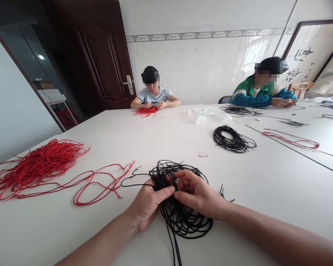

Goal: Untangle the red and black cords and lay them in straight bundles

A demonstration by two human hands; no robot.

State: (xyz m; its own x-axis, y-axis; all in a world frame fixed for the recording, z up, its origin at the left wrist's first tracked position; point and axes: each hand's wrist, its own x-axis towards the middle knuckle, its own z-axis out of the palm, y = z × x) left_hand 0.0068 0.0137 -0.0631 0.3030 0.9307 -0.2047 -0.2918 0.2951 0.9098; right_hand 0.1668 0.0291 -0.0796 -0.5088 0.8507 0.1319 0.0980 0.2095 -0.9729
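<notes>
A tangled bundle of black cord lies on the white table right in front of me. My left hand pinches strands at the bundle's left side, thumb and fingers closed on the cord. My right hand meets it from the right, fingers also pinched on black strands near the bundle's middle. Loose ends trail toward the table's near edge.
A heap of red cord with loose loops lies at left. A second black coil sits further back, red strands at right. Two other people sit at the far side, handling red cord and black cord.
</notes>
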